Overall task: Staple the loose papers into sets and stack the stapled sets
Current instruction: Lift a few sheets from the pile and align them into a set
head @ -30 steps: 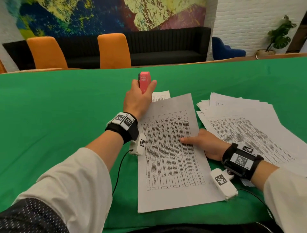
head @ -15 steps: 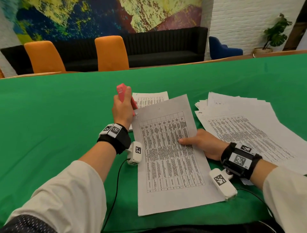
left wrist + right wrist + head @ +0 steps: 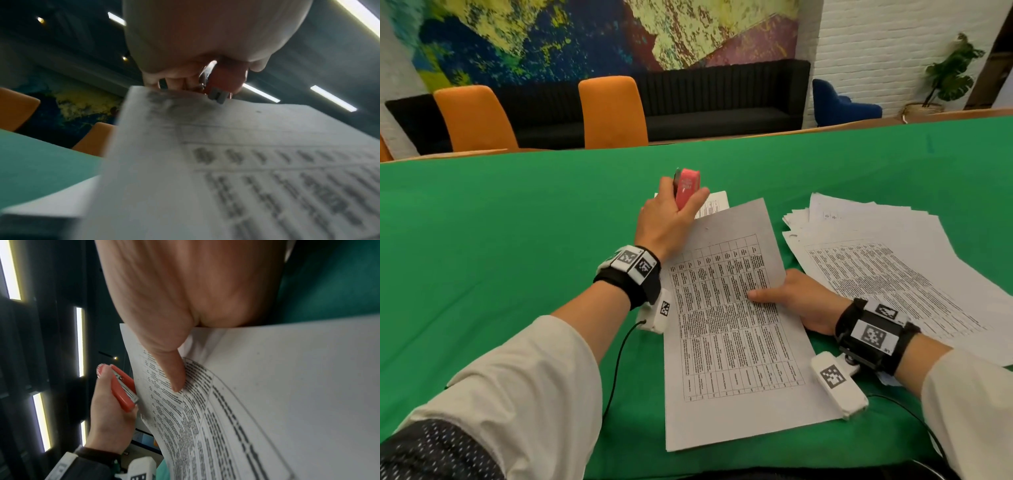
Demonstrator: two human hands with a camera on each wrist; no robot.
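My left hand (image 3: 671, 219) grips a red stapler (image 3: 687, 187) upright, its nose down at the top left corner of a printed paper set (image 3: 729, 325) lying in front of me. In the left wrist view the stapler (image 3: 225, 81) meets the top edge of the sheet (image 3: 236, 162). My right hand (image 3: 787, 294) pinches the set's right edge, thumb on top and fingers hidden under it. The right wrist view shows the thumb (image 3: 170, 369) on the curved paper (image 3: 277, 386) and the stapler (image 3: 123, 391) at its far edge.
A fanned pile of loose printed sheets (image 3: 893, 267) lies to the right on the green table (image 3: 500, 257). Another printed paper (image 3: 714, 204) lies partly hidden behind my left hand. Orange chairs (image 3: 613, 113) stand beyond the far edge.
My left hand tilted the stapler down to the left at the paper's corner, then brought it back upright. My right hand went from resting on the sheet to pinching its lifted right edge.
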